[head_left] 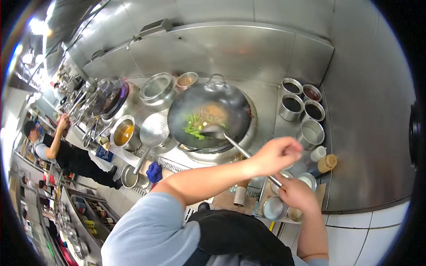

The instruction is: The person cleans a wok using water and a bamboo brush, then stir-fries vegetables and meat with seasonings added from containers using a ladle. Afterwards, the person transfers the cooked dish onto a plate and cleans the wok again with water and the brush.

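A black wok sits on the burner, with green vegetables and brownish food in it and some steam above. My right hand is wrapped round the long handle of a ladle, whose bowl rests in the wok among the food. My left hand reaches across to the right, over the ladle's handle, close to the seasoning containers. Its fingers are curled together and slightly blurred; what they hold, if anything, cannot be made out.
Several metal pots of dark sauce and squeeze bottles line the right side. Left of the wok are a perforated strainer, a pot of orange liquid and a blue cloth. Another person works at the far left.
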### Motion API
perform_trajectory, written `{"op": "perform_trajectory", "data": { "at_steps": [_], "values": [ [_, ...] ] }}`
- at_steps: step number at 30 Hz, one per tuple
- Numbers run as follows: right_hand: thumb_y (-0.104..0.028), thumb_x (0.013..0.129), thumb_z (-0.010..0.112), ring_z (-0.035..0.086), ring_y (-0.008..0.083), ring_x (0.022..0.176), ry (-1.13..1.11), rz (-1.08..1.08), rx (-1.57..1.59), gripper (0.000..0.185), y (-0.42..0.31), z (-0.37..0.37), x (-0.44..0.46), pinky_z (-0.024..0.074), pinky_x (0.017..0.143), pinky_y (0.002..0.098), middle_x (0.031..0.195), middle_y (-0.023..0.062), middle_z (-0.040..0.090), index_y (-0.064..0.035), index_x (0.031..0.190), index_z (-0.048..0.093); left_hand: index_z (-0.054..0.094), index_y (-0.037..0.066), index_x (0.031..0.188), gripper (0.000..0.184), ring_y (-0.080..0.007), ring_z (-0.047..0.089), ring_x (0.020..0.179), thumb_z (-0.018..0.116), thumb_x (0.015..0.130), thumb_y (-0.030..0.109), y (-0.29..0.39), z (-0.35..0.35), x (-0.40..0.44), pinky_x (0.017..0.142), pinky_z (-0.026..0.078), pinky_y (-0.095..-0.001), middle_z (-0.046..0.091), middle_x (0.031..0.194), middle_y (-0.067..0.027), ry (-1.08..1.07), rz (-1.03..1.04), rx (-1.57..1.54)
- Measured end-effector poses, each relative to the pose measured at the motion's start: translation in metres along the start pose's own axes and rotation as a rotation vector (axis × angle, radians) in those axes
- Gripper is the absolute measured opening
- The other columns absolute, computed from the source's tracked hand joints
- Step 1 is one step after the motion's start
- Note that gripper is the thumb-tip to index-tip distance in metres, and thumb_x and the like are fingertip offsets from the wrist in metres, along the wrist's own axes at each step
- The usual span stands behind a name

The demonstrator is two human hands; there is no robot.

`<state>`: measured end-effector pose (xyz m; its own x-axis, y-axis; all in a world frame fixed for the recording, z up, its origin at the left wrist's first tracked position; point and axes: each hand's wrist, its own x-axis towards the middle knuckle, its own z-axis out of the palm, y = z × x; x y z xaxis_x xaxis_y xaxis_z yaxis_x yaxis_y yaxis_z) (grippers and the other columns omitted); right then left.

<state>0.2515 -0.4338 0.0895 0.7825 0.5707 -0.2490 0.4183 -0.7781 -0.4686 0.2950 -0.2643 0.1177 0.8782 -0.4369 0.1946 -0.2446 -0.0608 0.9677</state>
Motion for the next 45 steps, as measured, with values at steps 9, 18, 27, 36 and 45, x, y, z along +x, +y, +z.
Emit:
{"op": "perform_trajectory", "data": {
  "at_steps": [9,18,27,36,45],
  "values": [
    [-0.016,0.084,0.052,0.062,0.0426,0.085,0.434,0.302,0.085,0.053,-0.073,0.096,0.096,0.0486,0.078,0.0480,0.091,0.0269,0.064,-0.0011,0.134,0.045,0.062,-0.001,0.100,0.017,-0.0078,0.057,0.072,0.063,0.089,0.012,-0.050,-0.156,-0.262,0.067,0.047,-0.0230,0.062,0.081,-0.0016,0.390,-0.275,0.045],
    [-0.008,0.086,0.056,0.048,0.0138,0.038,0.321,0.381,0.749,0.054,-0.148,0.114,0.175,0.0370,0.037,0.0289,0.063,0.0032,0.052,-0.0012,0.138,0.042,0.063,-0.001,0.098,0.017,-0.0053,0.052,0.067,0.063,0.089,0.013,-0.080,-0.217,-0.317,0.061,0.044,-0.0218,0.060,0.076,0.0010,0.447,-0.295,0.100],
    [-0.012,0.082,0.056,0.063,0.0241,0.056,0.164,0.331,0.642,0.055,-0.140,0.113,0.222,0.0496,0.048,0.0352,0.083,0.0166,0.065,-0.0016,0.135,0.045,0.063,-0.001,0.098,0.017,-0.0056,0.053,0.066,0.063,0.089,0.013,-0.092,-0.211,-0.333,0.061,0.045,-0.0222,0.060,0.073,0.0005,0.372,-0.299,0.080],
    [-0.014,0.083,0.054,0.065,0.0328,0.084,0.183,0.135,-0.525,0.054,-0.133,0.063,0.096,0.0512,0.074,0.0427,0.095,0.0175,0.064,-0.0102,0.136,0.044,0.064,0.000,0.097,0.021,-0.0091,0.055,0.066,0.064,0.088,0.020,-0.091,-0.208,-0.324,0.062,0.047,-0.0262,0.062,0.076,-0.0029,0.478,-0.295,0.067],
    [-0.016,0.082,0.055,0.063,0.0385,0.085,0.067,0.220,0.126,0.052,-0.115,0.060,0.020,0.0511,0.077,0.0446,0.094,0.0207,0.065,-0.0079,0.133,0.048,0.065,0.001,0.093,0.022,-0.0284,0.063,0.085,0.065,0.083,0.020,-0.091,-0.206,-0.233,0.079,0.049,-0.0379,0.065,0.087,-0.0138,0.550,0.076,0.883]
  ]
}}
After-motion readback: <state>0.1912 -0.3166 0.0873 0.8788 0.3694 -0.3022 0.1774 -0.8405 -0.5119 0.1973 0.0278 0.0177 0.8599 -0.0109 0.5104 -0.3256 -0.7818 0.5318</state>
